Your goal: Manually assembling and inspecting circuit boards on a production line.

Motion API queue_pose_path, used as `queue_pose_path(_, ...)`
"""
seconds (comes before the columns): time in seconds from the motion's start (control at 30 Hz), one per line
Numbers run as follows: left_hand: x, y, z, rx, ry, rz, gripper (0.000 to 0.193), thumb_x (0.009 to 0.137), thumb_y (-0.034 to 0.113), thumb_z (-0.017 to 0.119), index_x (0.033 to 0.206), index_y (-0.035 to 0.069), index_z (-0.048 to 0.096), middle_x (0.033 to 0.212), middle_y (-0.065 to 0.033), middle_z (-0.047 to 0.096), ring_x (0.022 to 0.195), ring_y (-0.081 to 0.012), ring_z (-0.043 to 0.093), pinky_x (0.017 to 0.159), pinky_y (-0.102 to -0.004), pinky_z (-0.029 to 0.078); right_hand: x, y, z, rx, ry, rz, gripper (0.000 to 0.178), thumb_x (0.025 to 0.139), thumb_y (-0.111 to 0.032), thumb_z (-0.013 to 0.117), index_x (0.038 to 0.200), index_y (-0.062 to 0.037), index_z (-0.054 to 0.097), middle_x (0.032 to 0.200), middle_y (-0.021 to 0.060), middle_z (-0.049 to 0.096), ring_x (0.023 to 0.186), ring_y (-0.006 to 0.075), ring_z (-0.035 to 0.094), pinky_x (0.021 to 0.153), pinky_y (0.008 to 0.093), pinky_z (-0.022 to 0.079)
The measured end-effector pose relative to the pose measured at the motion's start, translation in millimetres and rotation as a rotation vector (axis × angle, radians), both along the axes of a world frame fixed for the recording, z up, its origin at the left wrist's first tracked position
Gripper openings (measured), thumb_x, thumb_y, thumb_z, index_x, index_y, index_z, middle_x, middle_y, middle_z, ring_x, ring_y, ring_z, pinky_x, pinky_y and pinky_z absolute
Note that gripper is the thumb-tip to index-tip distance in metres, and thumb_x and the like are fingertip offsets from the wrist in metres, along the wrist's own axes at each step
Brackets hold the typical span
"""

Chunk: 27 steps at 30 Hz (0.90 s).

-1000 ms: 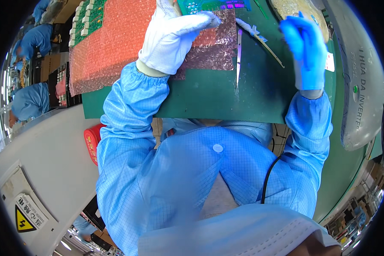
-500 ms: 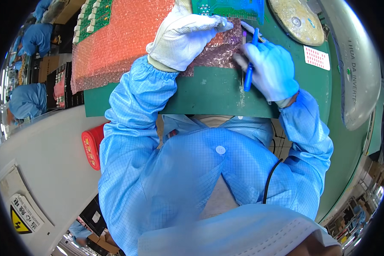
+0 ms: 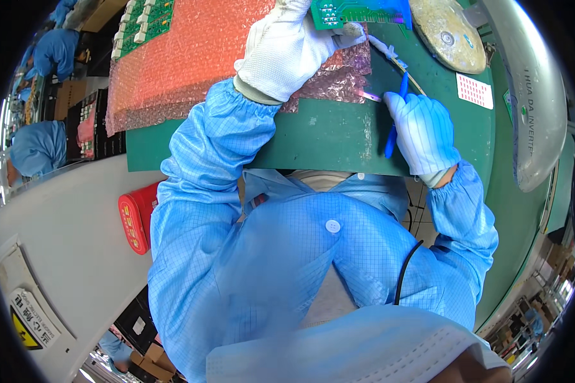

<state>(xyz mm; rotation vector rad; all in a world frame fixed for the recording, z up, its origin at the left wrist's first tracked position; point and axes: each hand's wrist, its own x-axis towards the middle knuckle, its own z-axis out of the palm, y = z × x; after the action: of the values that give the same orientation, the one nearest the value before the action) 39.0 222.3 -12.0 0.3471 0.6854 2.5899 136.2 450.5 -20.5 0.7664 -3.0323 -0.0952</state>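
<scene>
Your left hand (image 3: 284, 57), in a white glove, is closed at the lower left corner of the green circuit board (image 3: 367, 14), which lies at the top edge of the view, above the bubble wrap (image 3: 185, 64). Your left forearm slants up and inward from a bent elbow, and one finger stretches rightward just below the board (the upper part of this hand runs out of view, so the full grip cannot be told).

Your right hand (image 3: 425, 133), in a striped glove, stands lower and to the right, over the green mat (image 3: 319, 142). Its fingers are drawn together around a slim blue tool (image 3: 390, 143), which stands nearly lengthwise, its upper end tipped a little right. A pale strip (image 3: 368, 96) points left from beside your thumb; whether you hold that too, you cannot tell from here. Your right forearm rises and leans inward, wrist well apart from the left one. Near these fingers lies a thin rod (image 3: 417, 85).
</scene>
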Motion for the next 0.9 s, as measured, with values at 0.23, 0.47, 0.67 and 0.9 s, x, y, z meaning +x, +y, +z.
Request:
queue_pose_path(0.23,6,3,7,-0.091,0.025,0.062,0.038,0.105,0.039,0.041,0.133,0.014,0.051,0.127,-0.0095,0.058,0.111,-0.0259,0.058,0.085,-0.0438,0.051,-9,2,4,0.033,-0.033,0.095,0.027,0.083,-0.01,0.06,0.109,-0.0059,0.06,0.074,0.012,0.058,0.069,0.0317,0.063,0.06,0.0438,0.05)
queue_pose_path(0.47,13,7,9,-0.196,0.081,0.1,0.043,0.105,0.042,0.039,0.138,0.015,0.044,0.125,-0.0117,0.058,0.104,-0.0251,0.06,0.079,-0.04,0.053,-9,1,4,0.086,-0.032,0.176,0.024,0.085,-0.012,0.059,0.108,-0.0054,0.06,0.074,0.0119,0.058,0.071,0.0307,0.063,0.059,0.0441,0.049)
queue_pose_path(0.67,14,7,12,-0.314,0.083,0.03,0.048,0.105,0.047,0.036,0.136,0.011,0.044,0.112,-0.0111,0.062,0.084,-0.0201,0.061,0.075,-0.0354,0.052,13,12,-6,-0.073,0.004,0.182,0.024,0.088,-0.014,0.061,0.11,-0.0059,0.059,0.079,0.0126,0.059,0.072,0.0311,0.062,0.062,0.045,0.049)
queue_pose_path(0.9,15,7,12,-0.392,0.165,0.035,0.052,0.103,0.052,0.038,0.132,0.009,0.046,0.106,-0.0095,0.063,0.076,-0.0162,0.06,0.072,-0.0328,0.052,44,28,-1,-0.134,-0.134,0.333,0.037,0.085,-0.022,0.07,0.114,-0.0035,0.057,0.098,0.0194,0.06,0.083,0.0349,0.062,0.07,0.0439,0.054)
